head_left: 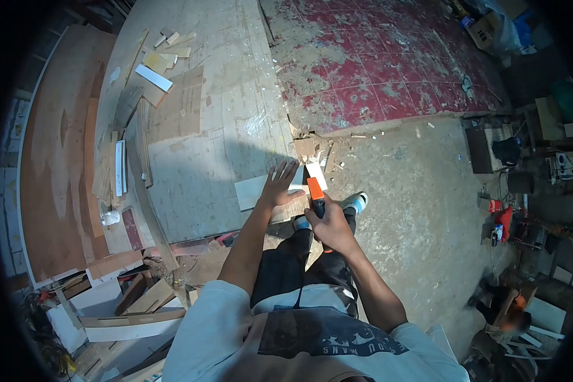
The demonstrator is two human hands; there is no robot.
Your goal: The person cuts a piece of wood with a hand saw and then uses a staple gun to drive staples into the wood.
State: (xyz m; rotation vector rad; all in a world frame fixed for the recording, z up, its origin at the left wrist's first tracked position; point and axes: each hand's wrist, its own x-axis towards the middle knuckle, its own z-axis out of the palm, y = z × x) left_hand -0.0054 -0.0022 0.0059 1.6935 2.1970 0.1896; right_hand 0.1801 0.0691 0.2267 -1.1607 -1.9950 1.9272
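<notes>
orange-handled tool (316, 188) clenched in the right hand (333, 227); i fear a hard push could slide the pale board (249, 192) under the spread left hand (280, 186).

Fisheye bowing, black corners, brightly lit concrete floor (407, 178), dark shadow across pale tabletop (235, 105), dim right edge

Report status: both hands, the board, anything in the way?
Left hand spread on pale board. Right hand gripping orange-and-black tool. Board at worktable edge. Scraps on floor just beyond; no obstruction seen at hands.
</notes>
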